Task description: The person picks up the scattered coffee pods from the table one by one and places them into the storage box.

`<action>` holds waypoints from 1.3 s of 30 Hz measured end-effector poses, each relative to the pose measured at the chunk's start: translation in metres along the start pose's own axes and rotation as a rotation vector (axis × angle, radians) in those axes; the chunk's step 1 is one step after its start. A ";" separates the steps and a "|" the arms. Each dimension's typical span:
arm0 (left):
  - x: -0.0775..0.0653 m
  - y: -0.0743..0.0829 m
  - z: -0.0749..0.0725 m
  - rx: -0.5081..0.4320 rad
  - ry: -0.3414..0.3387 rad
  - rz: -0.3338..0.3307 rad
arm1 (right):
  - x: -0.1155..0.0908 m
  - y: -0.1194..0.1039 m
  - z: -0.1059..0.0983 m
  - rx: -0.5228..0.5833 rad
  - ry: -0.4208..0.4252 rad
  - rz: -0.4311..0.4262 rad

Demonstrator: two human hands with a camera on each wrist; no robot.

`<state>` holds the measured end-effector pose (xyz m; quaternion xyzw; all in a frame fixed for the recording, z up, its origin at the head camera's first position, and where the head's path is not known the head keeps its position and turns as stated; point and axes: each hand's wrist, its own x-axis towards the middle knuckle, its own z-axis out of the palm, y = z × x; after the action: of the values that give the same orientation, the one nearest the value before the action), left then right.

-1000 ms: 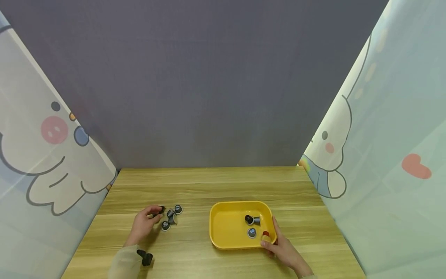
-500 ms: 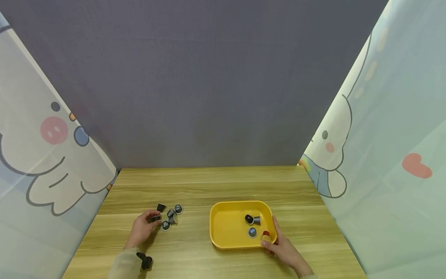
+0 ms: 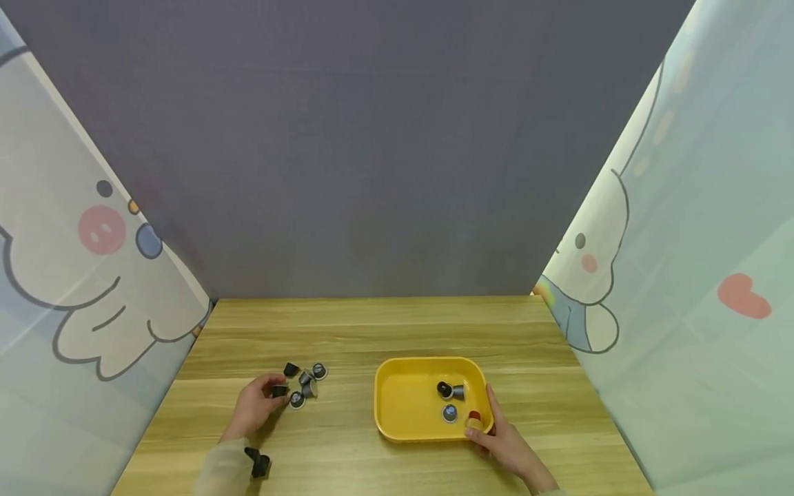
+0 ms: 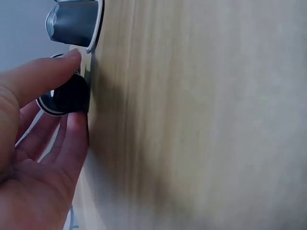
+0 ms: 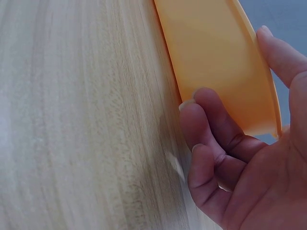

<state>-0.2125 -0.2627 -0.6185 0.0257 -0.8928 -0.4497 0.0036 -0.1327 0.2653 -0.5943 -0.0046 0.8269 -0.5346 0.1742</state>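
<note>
My left hand (image 3: 256, 405) pinches a small black coffee capsule (image 3: 280, 390) between thumb and fingers, at or just above the tabletop. In the left wrist view this black capsule (image 4: 71, 93) lies on its side under the thumb, and a grey capsule (image 4: 74, 21) rests just beyond it. Several other capsules sit close to the fingertips, among them another black capsule (image 3: 291, 370) and a silver-rimmed capsule (image 3: 296, 399). At the right, my right hand (image 3: 505, 441) grips the near right corner of a yellow tray (image 3: 403, 437), thumb over the rim, other fingers curled against the outer wall.
Inside the tray lie a black capsule (image 3: 444, 390), a grey capsule (image 3: 458, 392), a blue-grey capsule (image 3: 449, 413) and a small red-topped thing (image 3: 474, 419). Bare wooden table (image 3: 344, 420) stretches between the loose capsules and the tray. A grey curtain (image 3: 372, 207) hangs behind.
My left hand has drawn back slightly from the farther black capsule and now has the nearer one between its fingers. The right hand and tray have stayed in place.
</note>
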 end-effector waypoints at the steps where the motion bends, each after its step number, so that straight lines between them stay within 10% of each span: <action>1: 0.000 -0.001 0.000 0.004 0.005 -0.001 | 0.000 0.000 0.000 -0.002 -0.001 0.001; 39: -0.002 0.018 -0.016 -0.072 0.069 -0.062 | -0.002 -0.002 -0.001 0.005 0.002 -0.013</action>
<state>-0.2103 -0.2649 -0.5945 0.0687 -0.8743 -0.4801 0.0215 -0.1314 0.2653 -0.5918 -0.0089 0.8257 -0.5379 0.1698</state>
